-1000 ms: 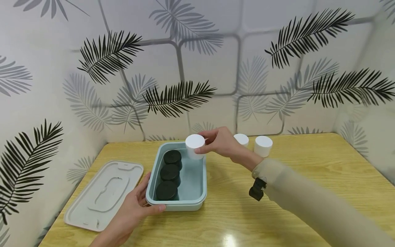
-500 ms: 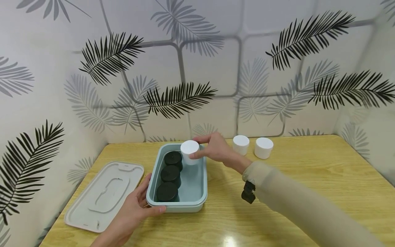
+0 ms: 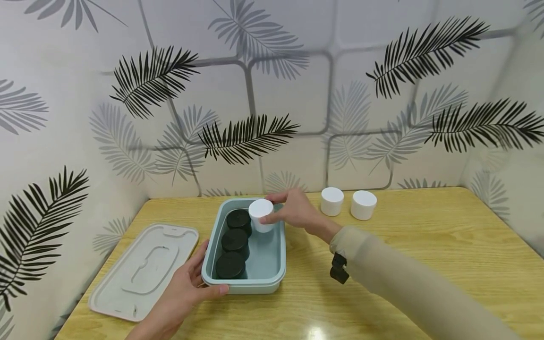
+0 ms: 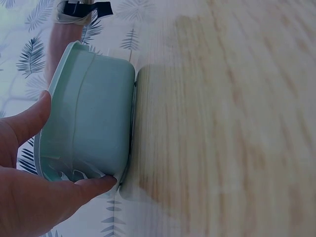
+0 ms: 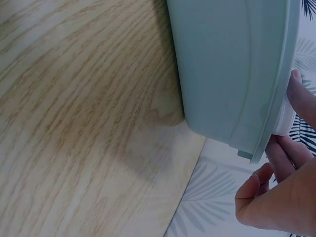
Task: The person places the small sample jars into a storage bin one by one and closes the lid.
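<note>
A pale blue-green plastic box (image 3: 263,259) stands on the table with three black-lidded jars (image 3: 235,240) in a row along its left side. My left hand (image 3: 182,283) grips the box at its front left corner, thumb on the front rim and fingers along the side. Between the thumb and fingers of my right hand (image 3: 297,210) is a white jar (image 3: 261,210), upright at the back of the box, just right of the farthest black jar. From the right wrist view, the box wall (image 5: 232,69) hides most of the white jar.
Two more white jars (image 3: 332,200) (image 3: 363,205) stand at the back of the wooden table (image 3: 408,245), right of the box. A light grey lid (image 3: 114,288) lies flat to the left. Behind the table rises a leaf-patterned wall (image 3: 293,94).
My right hand has moved left and down with the white jar, lowering it into the back of the box. My left hand has kept its grip on the box.
</note>
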